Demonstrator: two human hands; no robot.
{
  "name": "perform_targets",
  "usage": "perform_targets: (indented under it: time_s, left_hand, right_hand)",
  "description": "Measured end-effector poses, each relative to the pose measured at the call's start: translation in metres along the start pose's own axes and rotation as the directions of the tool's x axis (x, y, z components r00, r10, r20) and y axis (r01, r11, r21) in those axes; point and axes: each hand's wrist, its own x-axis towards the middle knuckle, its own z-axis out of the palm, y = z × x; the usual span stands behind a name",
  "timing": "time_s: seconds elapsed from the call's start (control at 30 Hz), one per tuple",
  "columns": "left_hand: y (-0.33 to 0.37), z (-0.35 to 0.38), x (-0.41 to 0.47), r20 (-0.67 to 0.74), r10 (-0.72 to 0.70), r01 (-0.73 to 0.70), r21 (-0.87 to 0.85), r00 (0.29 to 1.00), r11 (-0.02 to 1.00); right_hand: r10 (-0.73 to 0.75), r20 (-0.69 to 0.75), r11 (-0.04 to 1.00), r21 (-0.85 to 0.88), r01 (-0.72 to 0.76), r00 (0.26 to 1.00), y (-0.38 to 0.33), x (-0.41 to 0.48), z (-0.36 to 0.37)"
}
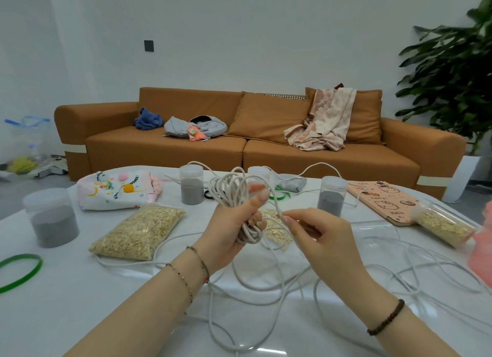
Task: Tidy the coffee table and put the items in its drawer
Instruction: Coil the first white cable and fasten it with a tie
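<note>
The white cord (234, 194) is partly gathered. A bundle of its loops stands up at the centre of the view, above the desk (80, 316). The left hand (231, 231) grips it, fingers curled round the lower part of the bundle. Just at three o'clock of the bundle, the right hand (319, 239) pinches a single strand between thumb and forefinger, its other fingers loosely bent. The rest of the cord lies loose on the desk in wide, tangled curves from five to seven o'clock, near the forearms. Further runs trail off toward one o'clock among the jars.

Nothing around it looks put away. A bag of oats (138, 231) lies at nine o'clock of the bundle and a patterned pouch (114, 188) at ten. A grey-filled jar (53, 218) stands further out at nine, and a green ring (18, 271) lies at eight near the desk's edge. A pink notebook (383, 199) and a toppled jar of oats (444, 227) lie at three o'clock. The drawer is not in view.

I judge the task to be at an early stage: the coiling is only partly done, and every item has yet to go into the drawer.
</note>
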Motion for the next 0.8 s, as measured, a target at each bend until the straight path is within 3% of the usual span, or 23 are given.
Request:
perform_targets:
  time_s: [0.2,0.3,0.43,0.57,0.7,0.8]
  left_hand:
    - [-0.008,-0.001,-0.002,-0.01,-0.042,0.043,0.217,0.999,0.975]
    - [-0.009,-0.003,-0.001,-0.035,-0.022,0.03,0.243,0.999,0.969]
    - [-0.004,-0.001,0.0,-0.148,-0.002,0.021,0.129,0.989,0.991]
    - [0.005,-0.005,0.005,-0.229,0.06,-0.078,-0.07,0.972,0.994]
    - [0.023,-0.031,0.018,-0.396,0.14,-0.272,-0.3,0.908,0.914]
    - [0.027,-0.044,0.024,-0.408,0.081,-0.265,-0.418,0.91,0.869]
  right_hand:
    - [-0.157,0.104,0.97,-0.173,0.173,0.982,0.003,-0.006,0.009]
    - [-0.161,0.112,0.961,-0.208,0.182,0.98,0.006,-0.005,0.008]
    - [-0.094,0.113,0.987,-0.123,0.107,0.989,0.002,-0.002,0.002]
    - [0.011,0.176,1.0,-0.01,-0.009,0.984,-0.002,-0.004,0.002]
    - [-0.012,0.386,0.987,0.153,-0.052,0.922,-0.007,-0.007,0.004]
    - [0.001,0.533,0.989,0.126,-0.081,0.846,-0.008,-0.009,0.005]
